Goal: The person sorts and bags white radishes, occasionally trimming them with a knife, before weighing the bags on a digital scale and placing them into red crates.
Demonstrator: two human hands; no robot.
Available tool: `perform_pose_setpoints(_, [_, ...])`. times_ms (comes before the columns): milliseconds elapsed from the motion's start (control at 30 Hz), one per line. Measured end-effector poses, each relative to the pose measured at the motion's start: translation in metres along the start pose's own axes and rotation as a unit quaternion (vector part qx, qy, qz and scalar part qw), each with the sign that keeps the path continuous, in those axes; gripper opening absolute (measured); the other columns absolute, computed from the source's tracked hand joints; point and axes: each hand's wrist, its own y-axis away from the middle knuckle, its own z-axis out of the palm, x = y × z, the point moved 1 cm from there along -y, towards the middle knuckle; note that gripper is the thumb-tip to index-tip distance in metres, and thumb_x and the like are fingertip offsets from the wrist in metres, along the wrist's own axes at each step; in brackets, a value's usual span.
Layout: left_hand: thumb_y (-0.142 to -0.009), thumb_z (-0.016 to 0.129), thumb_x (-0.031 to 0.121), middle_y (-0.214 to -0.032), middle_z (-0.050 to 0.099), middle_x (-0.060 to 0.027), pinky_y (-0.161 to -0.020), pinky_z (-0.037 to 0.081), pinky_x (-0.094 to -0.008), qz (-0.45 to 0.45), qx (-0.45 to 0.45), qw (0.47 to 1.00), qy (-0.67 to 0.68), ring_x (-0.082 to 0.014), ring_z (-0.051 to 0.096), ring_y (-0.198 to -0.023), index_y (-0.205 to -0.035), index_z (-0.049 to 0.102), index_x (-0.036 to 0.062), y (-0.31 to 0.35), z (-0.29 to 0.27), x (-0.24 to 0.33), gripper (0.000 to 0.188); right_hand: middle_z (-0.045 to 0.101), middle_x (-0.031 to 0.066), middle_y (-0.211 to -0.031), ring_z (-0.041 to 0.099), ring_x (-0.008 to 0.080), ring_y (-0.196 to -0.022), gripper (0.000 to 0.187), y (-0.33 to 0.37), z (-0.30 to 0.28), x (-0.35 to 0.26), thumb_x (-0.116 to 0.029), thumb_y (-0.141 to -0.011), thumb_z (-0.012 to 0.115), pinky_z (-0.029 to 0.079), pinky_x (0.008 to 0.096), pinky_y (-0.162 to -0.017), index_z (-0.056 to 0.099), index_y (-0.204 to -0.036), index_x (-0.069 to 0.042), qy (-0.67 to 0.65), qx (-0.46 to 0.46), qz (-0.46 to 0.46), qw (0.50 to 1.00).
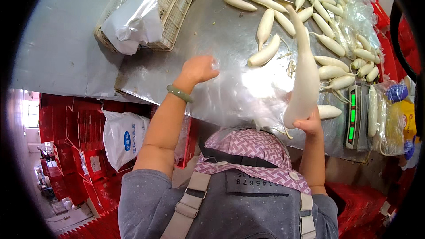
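The large white radish, over the surface with its thick end grasped in the right grip, should handle as heavy, stiff, smooth and snap-prone, so support that end, while the left grip is clenched, apparently on clear film.

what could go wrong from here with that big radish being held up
The big radish is held by the right hand near its thick end, so its long, tapering body might tip or slip out of the grip. If it swings, it could knock the loose radishes on the metal table. The scale sits close to the table's near edge, so a bump might shift it.
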Motion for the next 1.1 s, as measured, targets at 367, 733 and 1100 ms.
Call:
perform_pose_setpoints(367, [-0.072, 0.063, 0.022, -0.076, 0.06, -0.01, -0.065, 0.045, -0.0371, 0.137, 0.073, 0.964, 0.216, -0.0255, 0.056, -0.07, -0.09, 0.056, 0.0049, 0.037, 0.017, 0.045, 0.026, 0.046, 0.0058, -0.117, 0.05, 0.0257, -0.111, 0.09, 0.016, -0.007, -0.08, -0.03, -0.066, 0.079, 0.038, 0.0509, -0.104, 0.028, -0.138, -0.014, -0.132, 0.057, -0.297, 0.944])
perform_pose_setpoints(733, [-0.085, 0.059, 0.023, -0.082, 0.062, -0.0029, -0.066, 0.047, -0.0337, 0.194, 0.031, 0.846, 0.496, -0.0195, 0.058, -0.073, -0.091, 0.062, 0.003, 0.015, 0.064, 0.005, 0.021, 0.061, 0.0092, -0.111, 0.058, 0.0228, -0.102, 0.06, -0.032, 0.068, 0.07, -0.013, -0.061, 0.079, 0.045, 0.0345, -0.091, 0.056, -0.117, -0.008, 0.13, -0.003, -0.019, 0.991])
perform_pose_setpoints(1100, [-0.096, 0.054, 0.015, -0.102, 0.061, -0.0029, -0.041, 0.027, -0.0134, -0.054, 0.091, 0.569, 0.815, 0.0032, 0.033, -0.048, -0.13, 0.048, 0.0017, 0.04, 0.074, -0.021, 0.038, 0.06, 0.0188, -0.114, 0.058, 0.0362, -0.106, 0.056, -0.011, 0.03, 0.12, -0.011, -0.067, 0.07, 0.045, 0.0422, -0.094, 0.053, -0.12, -0.007, 0.36, -0.083, 0.052, 0.928])
